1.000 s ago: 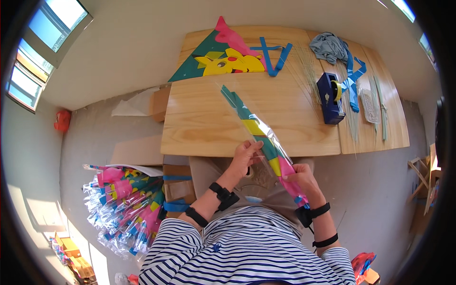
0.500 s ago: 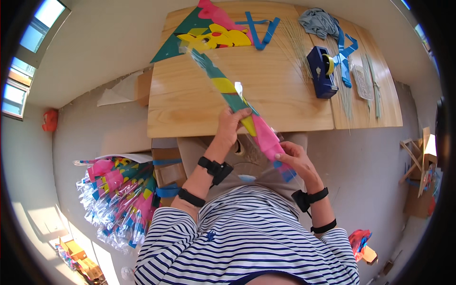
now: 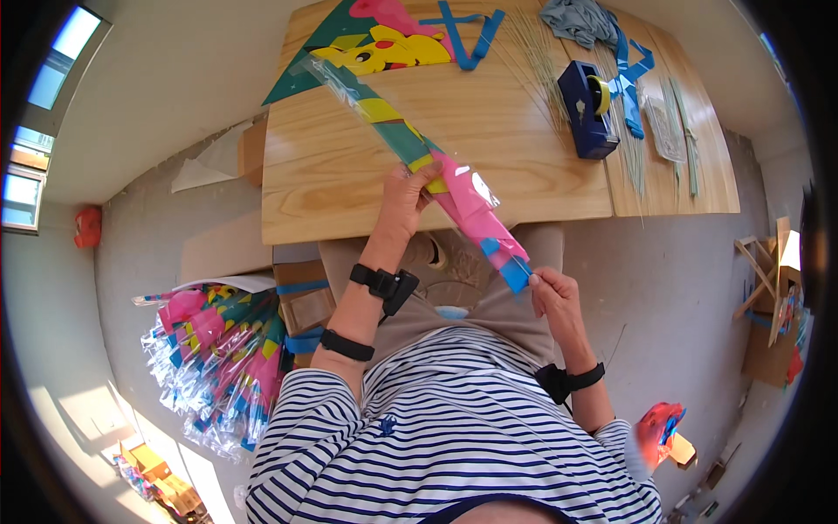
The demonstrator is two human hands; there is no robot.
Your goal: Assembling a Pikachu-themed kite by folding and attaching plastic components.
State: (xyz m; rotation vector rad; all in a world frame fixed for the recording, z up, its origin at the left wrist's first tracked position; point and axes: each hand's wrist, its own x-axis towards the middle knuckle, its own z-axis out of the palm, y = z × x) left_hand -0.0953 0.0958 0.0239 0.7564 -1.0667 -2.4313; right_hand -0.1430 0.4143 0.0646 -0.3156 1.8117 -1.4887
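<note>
A folded kite (image 3: 401,138) in a clear plastic sleeve, coloured green, yellow, pink and blue, slants from over the table down toward my lap. My left hand (image 3: 404,203) is closed around its middle, thumb on top. At the lower blue end, my right hand (image 3: 559,304) pinches the edge of the sleeve with thumb and fingers. The upper end of the sleeve reaches near a flat triangular kite sheet (image 3: 384,57) with a yellow cartoon figure on green and pink, lying on the wooden table (image 3: 349,188).
Blue straps (image 3: 471,44), thin sticks (image 3: 537,74), a dark blue tape dispenser (image 3: 587,118), a grey cloth (image 3: 580,22) and a clear plastic tray (image 3: 665,131) lie on the table. A heap of sleeved kites (image 3: 214,349) sits at my left beside cardboard boxes (image 3: 305,310).
My right hand has slid down to the tip of the blue end. My left hand and the kite have shifted slightly left and up in view. The pink part now shows more plainly.
</note>
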